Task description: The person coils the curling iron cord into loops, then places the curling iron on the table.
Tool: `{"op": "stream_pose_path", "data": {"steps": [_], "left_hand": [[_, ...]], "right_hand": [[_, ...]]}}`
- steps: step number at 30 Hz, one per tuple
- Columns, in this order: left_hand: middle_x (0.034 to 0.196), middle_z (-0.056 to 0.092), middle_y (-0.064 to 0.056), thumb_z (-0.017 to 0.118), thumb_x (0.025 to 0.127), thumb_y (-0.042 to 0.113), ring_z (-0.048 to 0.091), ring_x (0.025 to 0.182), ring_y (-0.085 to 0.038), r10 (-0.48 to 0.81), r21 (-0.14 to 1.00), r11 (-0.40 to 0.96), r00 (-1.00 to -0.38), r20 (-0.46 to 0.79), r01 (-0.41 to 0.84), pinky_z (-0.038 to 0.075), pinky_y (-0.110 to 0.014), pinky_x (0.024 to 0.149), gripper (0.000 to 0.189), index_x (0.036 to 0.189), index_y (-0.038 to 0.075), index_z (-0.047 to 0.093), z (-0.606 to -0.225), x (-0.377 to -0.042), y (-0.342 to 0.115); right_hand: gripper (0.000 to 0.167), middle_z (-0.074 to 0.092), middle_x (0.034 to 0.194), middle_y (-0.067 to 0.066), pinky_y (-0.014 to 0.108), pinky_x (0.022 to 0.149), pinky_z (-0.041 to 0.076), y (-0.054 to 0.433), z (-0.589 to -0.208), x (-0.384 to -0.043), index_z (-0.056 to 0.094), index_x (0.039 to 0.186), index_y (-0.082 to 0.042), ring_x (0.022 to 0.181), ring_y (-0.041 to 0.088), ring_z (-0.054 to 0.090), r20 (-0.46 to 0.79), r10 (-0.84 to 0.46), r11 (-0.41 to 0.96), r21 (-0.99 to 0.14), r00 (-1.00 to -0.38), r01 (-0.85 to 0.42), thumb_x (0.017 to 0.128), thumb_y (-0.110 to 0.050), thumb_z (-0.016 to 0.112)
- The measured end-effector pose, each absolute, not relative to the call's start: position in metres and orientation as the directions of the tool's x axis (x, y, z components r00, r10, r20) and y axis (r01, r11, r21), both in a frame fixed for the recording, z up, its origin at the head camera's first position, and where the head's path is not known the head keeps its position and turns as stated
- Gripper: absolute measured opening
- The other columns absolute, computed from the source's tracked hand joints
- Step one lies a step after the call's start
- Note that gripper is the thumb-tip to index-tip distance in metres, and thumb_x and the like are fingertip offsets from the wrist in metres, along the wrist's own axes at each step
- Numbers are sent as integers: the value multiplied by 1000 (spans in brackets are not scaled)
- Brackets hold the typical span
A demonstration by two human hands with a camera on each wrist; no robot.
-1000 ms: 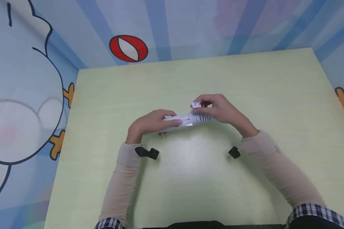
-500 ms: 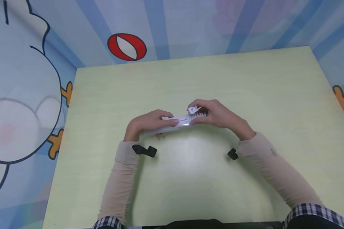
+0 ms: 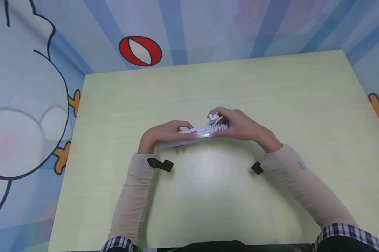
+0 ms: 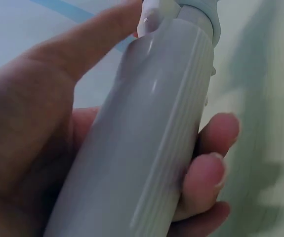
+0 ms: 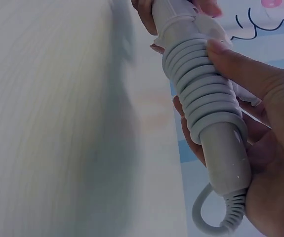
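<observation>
A white wand-shaped electric appliance, which looks like a hair iron point(image 3: 205, 133), is held level above the table. My left hand point(image 3: 168, 133) grips its smooth, ribbed body point(image 4: 146, 118), thumb along one side and fingers curled round the other. My right hand point(image 3: 239, 124) holds the other end, where a white cord point(image 5: 206, 84) is wound in tight coils round the handle point(image 5: 225, 158). The right thumb presses on the coils; the other fingers are partly hidden behind. Beside the right index fingertip sticks up a white plug point(image 3: 213, 117). From the handle's end the cord loops back.
A pale green table point(image 3: 208, 203) lies below both hands. Blue striped walls point(image 3: 202, 31) with cartoon prints stand behind and at both sides. Small black wrist-camera mounts point(image 3: 161, 164) stick out from the sleeves.
My right hand has shifted slightly left and its thumb has come down onto the coils. The plug has turned and tipped beside the fingers. My left hand keeps its grip.
</observation>
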State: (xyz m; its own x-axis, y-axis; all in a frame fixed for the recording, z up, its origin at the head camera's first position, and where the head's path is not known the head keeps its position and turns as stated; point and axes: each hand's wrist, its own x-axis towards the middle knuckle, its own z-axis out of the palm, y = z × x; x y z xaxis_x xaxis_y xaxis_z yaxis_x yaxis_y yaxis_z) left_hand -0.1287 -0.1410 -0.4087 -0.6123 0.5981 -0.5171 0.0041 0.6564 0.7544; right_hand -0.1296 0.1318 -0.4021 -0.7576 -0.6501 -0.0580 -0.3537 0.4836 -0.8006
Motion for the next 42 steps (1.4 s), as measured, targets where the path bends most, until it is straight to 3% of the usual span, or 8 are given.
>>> {"op": "stream_pose_path", "data": {"steps": [4,7,12,17,42], "left_hand": [[105,60,-2,70,78,56,59,86,-20,565,707,703,-667,-486,80,47,-33,76,51,115,26,54,-412,-127,-141],[111,58,-1,73,77,51,54,95,-17,553,677,722,-707,-440,143,44,-32,81,50,114,23,54,-410,-126,-141],[112,60,-4,73,81,39,54,97,-20,555,676,714,-737,-387,182,44,-34,84,42,115,19,57,-407,-123,-139],[111,60,-3,73,83,38,53,97,-18,541,655,724,-767,-345,216,44,-34,87,43,117,16,61,-412,-123,-139],[109,60,-2,72,84,35,52,97,-18,520,660,725,-784,-338,196,43,-35,90,38,114,15,60,-424,-131,-137]], "right_hand": [[56,64,107,3,34,80,49,134,-409,-131,54,124,-13,91,16,60,-82,-625,493,-813,-776,-311,76,-25,81],[56,64,109,5,35,81,51,135,-413,-131,55,123,-12,94,18,62,-100,-615,479,-835,-782,-270,76,-25,82],[54,65,112,9,37,82,53,136,-421,-134,54,121,-9,97,21,65,-124,-596,468,-856,-793,-218,76,-24,81],[52,64,113,9,38,82,52,136,-423,-136,53,118,-12,97,21,65,-155,-578,484,-856,-801,-184,75,-23,82],[53,62,116,8,38,83,51,138,-432,-139,50,119,-13,99,21,64,-182,-563,498,-853,-807,-155,77,-22,81]]}}
